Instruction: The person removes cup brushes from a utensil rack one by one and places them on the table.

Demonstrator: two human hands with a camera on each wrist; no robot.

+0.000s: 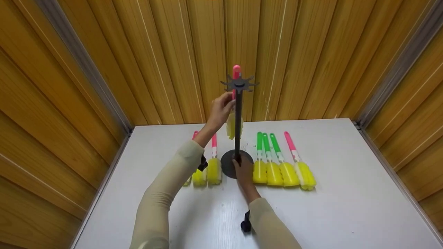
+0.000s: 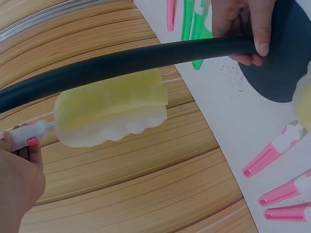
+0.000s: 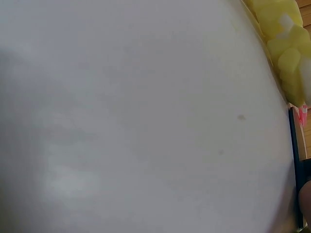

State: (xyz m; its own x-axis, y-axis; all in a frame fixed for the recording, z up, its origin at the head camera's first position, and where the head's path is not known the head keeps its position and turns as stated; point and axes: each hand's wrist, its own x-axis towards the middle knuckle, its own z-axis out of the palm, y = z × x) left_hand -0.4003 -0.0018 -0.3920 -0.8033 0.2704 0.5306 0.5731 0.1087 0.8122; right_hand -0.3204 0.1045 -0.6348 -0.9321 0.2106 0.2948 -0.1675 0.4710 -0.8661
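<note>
A black stand (image 1: 237, 121) rises from a round base (image 1: 227, 165) and carries a ring of hooks (image 1: 239, 83) at its top. High beside the pole, my left hand (image 1: 220, 110) pinches a sponge bottle brush (image 2: 109, 109) by the white lower part of its pink handle. That brush hangs sponge-down behind the pole, its handle end rising past the hooks; whether it touches a hook I cannot tell. Low on the pole, just above the base, my right hand (image 2: 245, 24) grips with thumb and fingers.
Pink-handled sponge brushes (image 1: 214, 171) lie left of the base. To its right lie three green-handled brushes (image 1: 273, 174) and one pink-handled brush (image 1: 305, 175). They rest on a white table (image 1: 346, 204), with wood-look walls (image 1: 311, 52) at the back and both sides.
</note>
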